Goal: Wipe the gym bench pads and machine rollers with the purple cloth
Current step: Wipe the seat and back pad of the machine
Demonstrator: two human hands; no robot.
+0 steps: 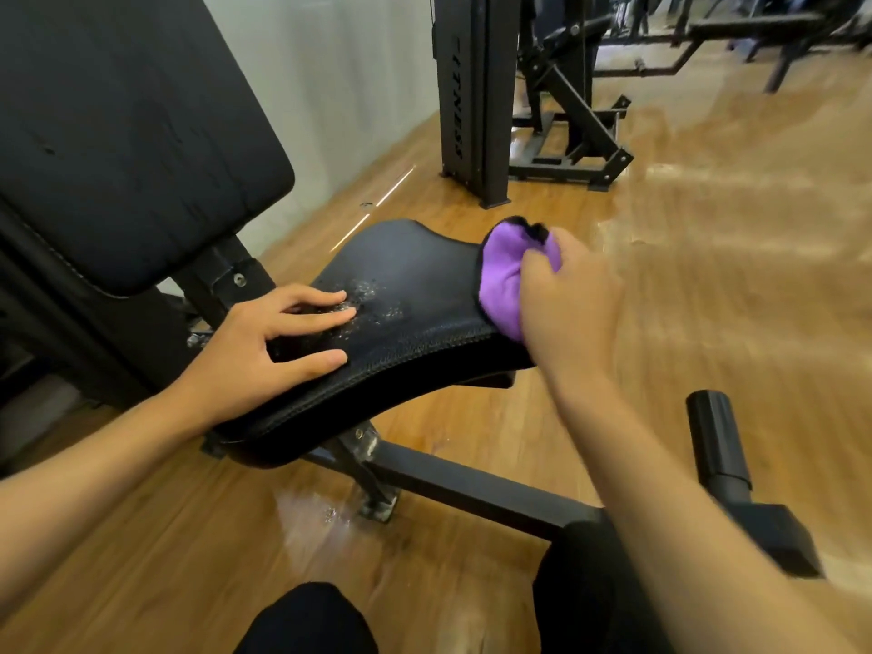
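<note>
The cloth is bright purple with a black rim, the one vivid colour here. The seat pad and back pad are black, the seat edged with dark stitching and flecked with whitish speckles near its middle. The floor is honey-brown wood grain with pale glossy streaks, the wall off-white, the frame and tower black — the tower with dark lettering down its side.
</note>
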